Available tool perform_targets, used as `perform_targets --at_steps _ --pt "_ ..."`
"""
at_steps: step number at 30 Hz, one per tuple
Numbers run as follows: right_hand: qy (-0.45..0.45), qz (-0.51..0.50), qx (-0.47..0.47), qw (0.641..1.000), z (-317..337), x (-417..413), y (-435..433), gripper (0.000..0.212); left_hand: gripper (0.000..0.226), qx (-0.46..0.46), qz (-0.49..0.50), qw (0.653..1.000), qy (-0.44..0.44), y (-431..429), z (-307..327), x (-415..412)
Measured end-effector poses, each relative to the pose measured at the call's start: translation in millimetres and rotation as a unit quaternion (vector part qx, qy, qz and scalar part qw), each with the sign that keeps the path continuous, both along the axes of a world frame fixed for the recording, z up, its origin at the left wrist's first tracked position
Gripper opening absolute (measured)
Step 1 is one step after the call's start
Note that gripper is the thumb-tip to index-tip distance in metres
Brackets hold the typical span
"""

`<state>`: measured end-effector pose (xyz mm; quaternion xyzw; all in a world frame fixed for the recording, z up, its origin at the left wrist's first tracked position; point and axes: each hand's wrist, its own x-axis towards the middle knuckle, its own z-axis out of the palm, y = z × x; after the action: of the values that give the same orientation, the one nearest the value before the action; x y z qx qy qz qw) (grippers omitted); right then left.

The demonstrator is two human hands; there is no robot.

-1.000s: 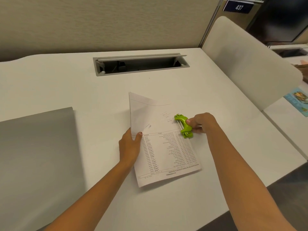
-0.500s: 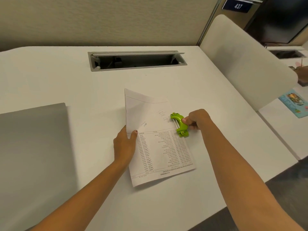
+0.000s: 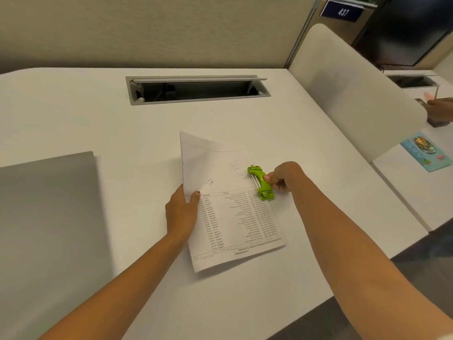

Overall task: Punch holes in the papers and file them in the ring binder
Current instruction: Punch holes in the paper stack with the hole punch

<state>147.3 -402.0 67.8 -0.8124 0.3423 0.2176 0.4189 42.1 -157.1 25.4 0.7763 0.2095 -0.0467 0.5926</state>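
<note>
The papers are seen in the middle of the frame, lying on the white table with the printed lines upside down to the camera and the far left corner lifted off the surface. A green hole punch is set over the right edge of the papers, just above the middle of that edge. The hole punch is gripped by the right hand, with the thumb laid on top of it and the fingers curled round its outer side. The left edge of the papers is pinched by the left hand: the thumb is pressed on top of the sheet, and the fingers are hidden beneath it. A grey binder is laid flat and closed at the left of the frame, well apart from the papers. A long cable slot is cut into the table in the upper middle. A white divider is stood at the upper right, with a blue sign marked 437 above it. Beyond the divider, at the right edge, another person's hand and a blue leaflet are seen.
</note>
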Motion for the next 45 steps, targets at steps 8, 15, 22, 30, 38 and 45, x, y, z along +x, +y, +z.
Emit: perform_targets --at_steps 8,15,22,30,38,45 --pt "0.054 -0.004 -0.018 0.998 -13.6 5.0 -5.5 0.019 0.033 0.001 0.001 1.000 -0.011 -0.4 0.8 -2.8" --pt "-0.030 -0.006 0.032 0.999 -3.6 -4.6 -3.1 0.016 0.033 0.005 0.000 1.000 -0.012 0.4 1.3 -1.8" --pt "-0.033 0.016 -0.016 0.999 9.2 0.2 3.7 0.014 0.029 -0.014 -0.003 1.000 0.008 2.9 5.1 -1.0" --pt "-0.042 0.005 -0.161 0.986 21.6 -11.9 27.9 0.026 0.028 -0.032 0.024 0.999 0.027 24.5 7.4 -14.4" --pt "-0.291 0.001 -0.342 0.893 6.8 -68.2 78.5 0.031 0.019 -0.034 0.041 0.998 -0.030 63.4 27.3 -35.1" --pt "-0.211 0.020 0.095 0.973 16.9 -93.2 118.8 0.029 0.027 -0.075 0.054 0.992 -0.086 96.2 44.0 -44.3"
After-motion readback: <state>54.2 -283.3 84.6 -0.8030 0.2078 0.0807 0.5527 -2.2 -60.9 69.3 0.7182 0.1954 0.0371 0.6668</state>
